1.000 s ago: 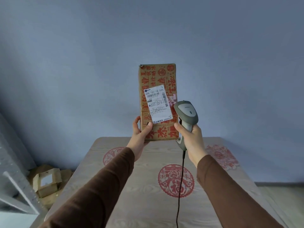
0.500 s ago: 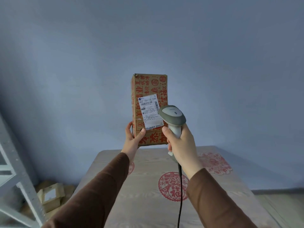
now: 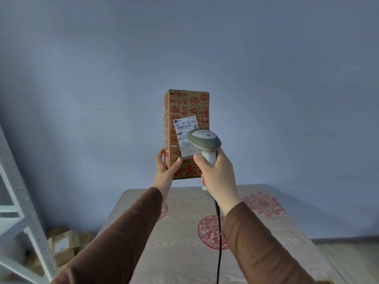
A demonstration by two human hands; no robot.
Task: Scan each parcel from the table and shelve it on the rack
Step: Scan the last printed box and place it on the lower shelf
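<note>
Parcel (image 3: 185, 111) held upright above the bench (image 3: 184, 253), left hand (image 3: 167, 169) clasping its lower corner; right hand (image 3: 215, 173) closed round the scanner (image 3: 205, 142). Best to aim squarely at the label (image 3: 185, 130), steadying both hands.

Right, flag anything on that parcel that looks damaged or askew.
The white shipping label sits crooked on the parcel, tilted against the box edges, and the scanner in the right hand covers its lower right. The box's top left corner looks dented. The left hand grips the bottom corner.
</note>
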